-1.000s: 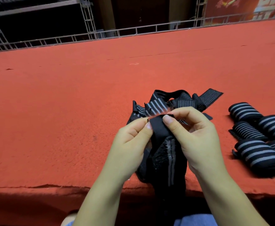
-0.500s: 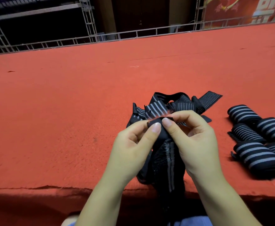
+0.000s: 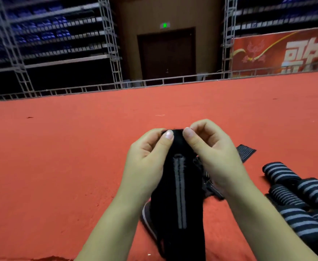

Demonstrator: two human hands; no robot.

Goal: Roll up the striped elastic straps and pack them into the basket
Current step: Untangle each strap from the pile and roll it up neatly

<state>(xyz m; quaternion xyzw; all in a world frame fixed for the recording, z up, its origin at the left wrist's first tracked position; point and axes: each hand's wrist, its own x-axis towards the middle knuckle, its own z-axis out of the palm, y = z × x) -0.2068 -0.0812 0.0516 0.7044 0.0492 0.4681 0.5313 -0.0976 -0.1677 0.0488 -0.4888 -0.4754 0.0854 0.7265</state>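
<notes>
While pinched at its top edge by both hands, black striped strap (image 3: 180, 193) hangs down toward lower frame edge, above red carpeted surface (image 3: 60, 166).

Left hand (image 3: 147, 162): fingers curled, thumb clamped on strap's upper left corner. Right hand (image 3: 213, 157): fingers curled, thumb clamped on upper right corner. Rolled straps (image 3: 303, 202) clustered at right on the carpet, touching one another. Loose strap end (image 3: 246, 152) flat just behind right hand. No basket in view.

Six rolls (image 3: 303, 200) at the carpet's (image 3: 60, 166) right edge, one loose strap (image 3: 180, 194) up, two hands (image 3: 147, 162).
</notes>
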